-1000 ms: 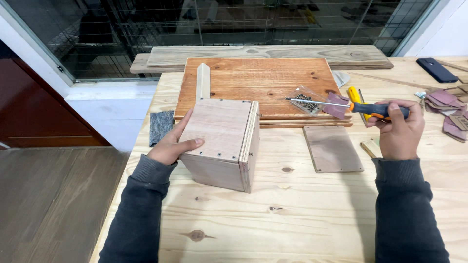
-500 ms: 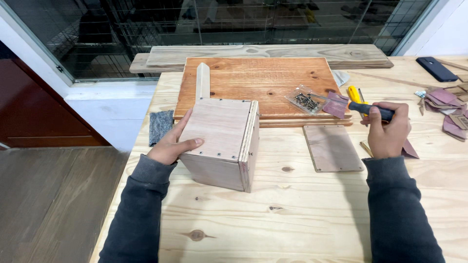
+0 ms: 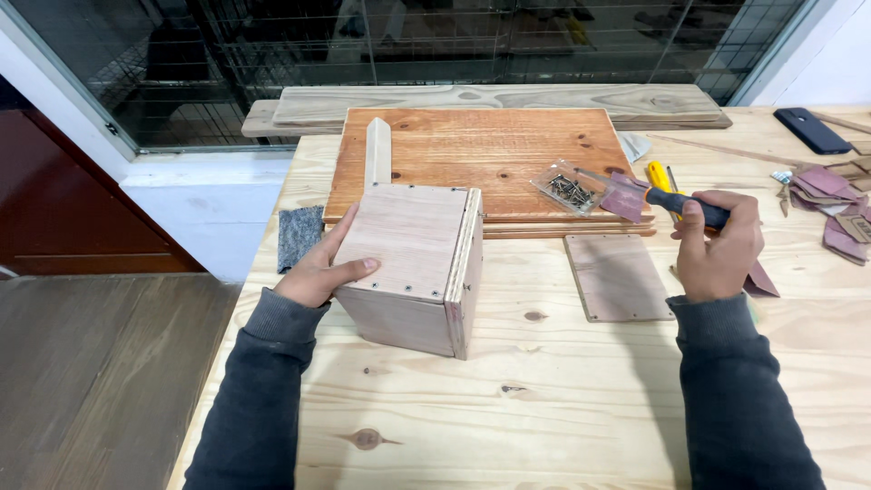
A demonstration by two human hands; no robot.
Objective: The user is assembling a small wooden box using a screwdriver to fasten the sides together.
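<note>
A small plywood box (image 3: 413, 263) with screws along its edges stands on the pine workbench (image 3: 544, 399). My left hand (image 3: 319, 269) rests against its left side, thumb on the top face. My right hand (image 3: 719, 245) is closed around the black and yellow handle of a screwdriver (image 3: 673, 195), whose shaft points left toward a clear bag of screws (image 3: 570, 188). A thin plywood panel (image 3: 617, 276) lies flat just left of my right hand.
A reddish wooden board (image 3: 472, 154) lies behind the box, with pale planks (image 3: 490, 104) beyond it and an upright wooden stick (image 3: 377, 150). Sandpaper scraps (image 3: 839, 213) and a dark phone (image 3: 813, 130) sit at the right. A grey sanding pad (image 3: 299, 236) lies at the left edge.
My right hand has drawn the screwdriver back from the screw bag toward me and slightly left. My left hand and the box have stayed put.
</note>
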